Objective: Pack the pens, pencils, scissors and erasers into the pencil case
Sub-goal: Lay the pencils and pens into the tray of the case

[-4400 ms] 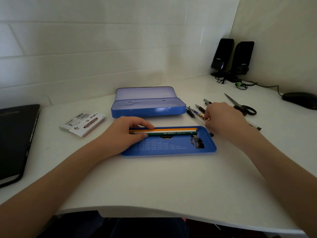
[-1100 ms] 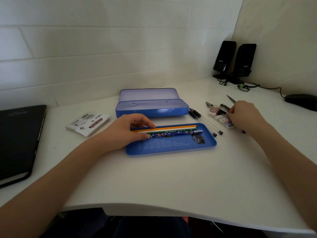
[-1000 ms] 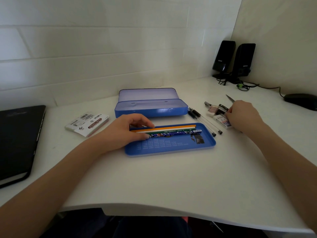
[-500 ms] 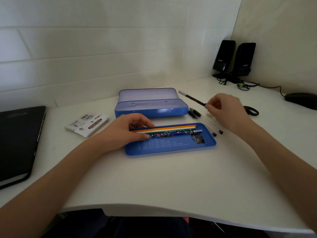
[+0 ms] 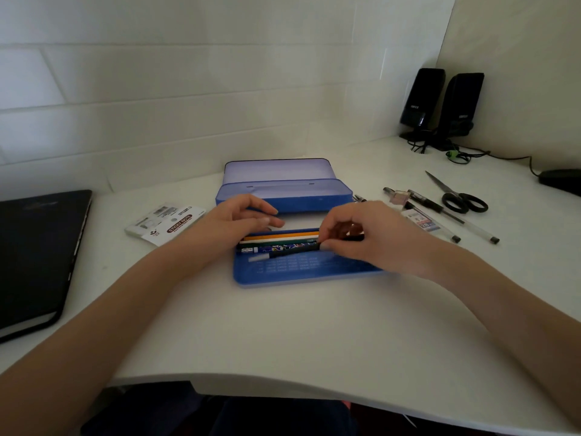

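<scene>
1. At the far left edge of the frame lies a black laptop [image 5: 37, 256], cut off by the picture's side. Just right of it there is bare white table [image 5: 283, 335].
2. A pack of sticky notes [image 5: 165, 223] lies left of the middle, near the left hand [image 5: 234, 226].
3. The left hand rests at the left end of the blue tray [image 5: 298, 272] of the pencil case. Its fingers are loosely curled and hold nothing.
4. In the tray, side by side along its back edge, lie an orange pencil [image 5: 279, 236], a green pencil [image 5: 276, 243] and a patterned pencil [image 5: 286, 247].
5. A black pen [image 5: 283, 254] lies in the tray just in front of them. The right hand [image 5: 371, 239] pinches its right end.
6. The right hand hides the right end of the tray.
7. Behind the tray sits the open pencil case [image 5: 283, 190], in the middle of the frame.
8. To the right lie an eraser [image 5: 421, 220], two pens [image 5: 452, 218] and black scissors [image 5: 459, 198], all apart from the tray. A small pinkish thing beside the pens is too blurry to name.
9. In the upper right corner stand two black speakers [image 5: 443, 105] with wires. A dark mouse [image 5: 562, 180] is cut off at the right edge.
10. The near part of the table is wide and bare up to its front edge.
</scene>
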